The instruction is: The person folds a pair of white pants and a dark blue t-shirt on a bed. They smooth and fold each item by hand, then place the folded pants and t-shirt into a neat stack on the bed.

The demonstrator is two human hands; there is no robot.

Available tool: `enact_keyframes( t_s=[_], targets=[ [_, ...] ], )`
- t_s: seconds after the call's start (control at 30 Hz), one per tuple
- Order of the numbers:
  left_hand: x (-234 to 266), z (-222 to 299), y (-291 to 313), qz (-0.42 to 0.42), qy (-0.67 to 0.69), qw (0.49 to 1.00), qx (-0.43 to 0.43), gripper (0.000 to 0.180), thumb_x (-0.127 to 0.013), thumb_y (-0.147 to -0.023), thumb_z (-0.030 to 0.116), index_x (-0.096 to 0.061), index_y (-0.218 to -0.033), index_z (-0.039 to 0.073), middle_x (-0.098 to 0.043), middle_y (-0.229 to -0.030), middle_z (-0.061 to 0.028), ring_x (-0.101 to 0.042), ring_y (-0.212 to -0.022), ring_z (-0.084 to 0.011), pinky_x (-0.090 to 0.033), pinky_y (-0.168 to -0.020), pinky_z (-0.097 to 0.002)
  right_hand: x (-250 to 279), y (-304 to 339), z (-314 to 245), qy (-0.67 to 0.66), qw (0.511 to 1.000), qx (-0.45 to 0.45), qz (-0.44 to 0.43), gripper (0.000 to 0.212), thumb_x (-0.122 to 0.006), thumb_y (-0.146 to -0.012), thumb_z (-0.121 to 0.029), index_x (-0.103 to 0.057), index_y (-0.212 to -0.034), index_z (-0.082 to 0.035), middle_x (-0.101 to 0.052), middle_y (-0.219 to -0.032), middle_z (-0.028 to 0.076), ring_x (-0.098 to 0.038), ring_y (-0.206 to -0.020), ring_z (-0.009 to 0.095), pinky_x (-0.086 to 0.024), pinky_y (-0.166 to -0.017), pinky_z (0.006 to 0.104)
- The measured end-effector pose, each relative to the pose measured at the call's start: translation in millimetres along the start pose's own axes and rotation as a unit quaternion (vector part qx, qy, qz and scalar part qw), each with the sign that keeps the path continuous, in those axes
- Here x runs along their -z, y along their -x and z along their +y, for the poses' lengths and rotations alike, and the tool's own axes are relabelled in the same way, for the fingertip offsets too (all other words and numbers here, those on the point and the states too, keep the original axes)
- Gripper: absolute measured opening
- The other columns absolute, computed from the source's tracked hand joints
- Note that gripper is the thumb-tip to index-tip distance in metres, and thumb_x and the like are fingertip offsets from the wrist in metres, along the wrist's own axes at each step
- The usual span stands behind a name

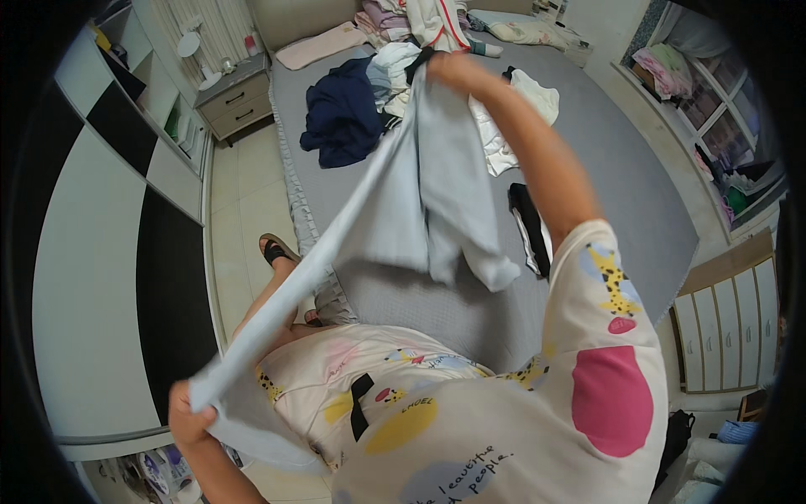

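A pale blue cloth garment is stretched slantwise across in front of me, one edge pulled straight. Its exact kind cannot be made out. Low on the left, my left hand is closed around one end, the thumb pressed on the cloth. My right hand, smeared a little by motion, grips the other end far out over the bed. Loose folds droop between the hands above the grey bed cover. Just past my right hand are a dark navy garment and white clothes.
A black and white folded item lies on the bed under my right arm. More clothes are heaped by the headboard. A nightstand stands at the far left, a black-and-white wardrobe along the left, a drawer cabinet at the right.
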State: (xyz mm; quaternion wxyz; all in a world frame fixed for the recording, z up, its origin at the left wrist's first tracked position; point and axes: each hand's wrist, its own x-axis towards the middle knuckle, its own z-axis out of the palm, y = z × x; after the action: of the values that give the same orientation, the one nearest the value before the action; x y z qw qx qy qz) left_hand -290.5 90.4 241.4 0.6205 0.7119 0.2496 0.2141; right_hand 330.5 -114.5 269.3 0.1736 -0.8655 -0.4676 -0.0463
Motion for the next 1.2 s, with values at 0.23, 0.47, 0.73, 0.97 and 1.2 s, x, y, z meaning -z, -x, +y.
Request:
enact_keyframes(
  t_s=[0.23, 0.47, 0.73, 0.97, 1.2],
  targets=[
    [-82.1, 20.7, -64.7, 0.002, 0.481, 0.876, 0.031, 0.052, -0.039, -0.090, 0.033, -0.045, -0.127, -0.003, -0.050, -0.126, -0.0197, -0.047, -0.117, -0.0314, -0.033, -0.104, -0.0425, 117.8, -4.0, -41.2, 0.091, 0.896, -0.047, 0.432, 0.030, -0.050, -0.085, -0.026, -0.058, -0.094, 0.001, -0.060, -0.091, 0.027, -0.057, -0.087, 0.043, -0.045, -0.074, 0.0513],
    [-209.8, -109.1, -114.4, -0.088, 0.530, 0.778, 0.325, 0.036, -0.052, -0.089, 0.022, -0.051, -0.118, 0.000, -0.060, -0.112, -0.0132, -0.058, -0.102, -0.0262, -0.044, -0.093, -0.0408, -96.0, 50.6, -40.7, -0.057, 0.990, -0.049, -0.119, 0.046, -0.061, -0.081, -0.035, -0.052, -0.119, -0.011, -0.064, -0.090, 0.017, -0.062, -0.083, 0.034, -0.049, -0.073, 0.0412],
    [-226.8, -185.2, -87.8, -0.063, 0.462, 0.820, 0.331, 0.024, -0.050, -0.088, 0.006, -0.051, -0.111, -0.003, -0.061, -0.108, -0.0128, -0.060, -0.097, -0.0216, -0.048, -0.088, -0.0345, -241.6, 147.3, -8.7, -0.135, 0.990, -0.033, -0.021, 0.037, -0.061, -0.077, -0.015, -0.055, -0.112, -0.003, -0.058, -0.110, 0.017, -0.055, -0.101, 0.033, -0.044, -0.086, 0.0399],
    [-233.1, -172.3, -77.9, -0.093, 0.325, 0.893, 0.297, 0.027, -0.057, -0.085, 0.004, -0.052, -0.110, -0.003, -0.062, -0.102, -0.0089, -0.061, -0.090, -0.0161, -0.049, -0.082, -0.0292, -249.8, 141.7, 60.9, 0.106, 0.973, -0.188, 0.084, 0.041, -0.062, -0.078, -0.014, -0.050, -0.117, -0.006, -0.046, -0.124, 0.019, -0.042, -0.118, 0.035, -0.040, -0.094, 0.0433],
    [-242.6, -180.2, -85.5, -0.120, 0.316, 0.902, 0.269, 0.029, -0.057, -0.086, 0.006, -0.052, -0.113, -0.003, -0.061, -0.103, -0.0083, -0.059, -0.090, -0.0149, -0.048, -0.081, -0.0283, -272.3, 132.4, 104.4, 0.043, 0.956, -0.267, 0.110, 0.022, -0.067, -0.074, -0.018, -0.061, -0.093, -0.007, -0.053, -0.114, 0.014, -0.049, -0.106, 0.034, -0.043, -0.086, 0.0451]
  ],
)
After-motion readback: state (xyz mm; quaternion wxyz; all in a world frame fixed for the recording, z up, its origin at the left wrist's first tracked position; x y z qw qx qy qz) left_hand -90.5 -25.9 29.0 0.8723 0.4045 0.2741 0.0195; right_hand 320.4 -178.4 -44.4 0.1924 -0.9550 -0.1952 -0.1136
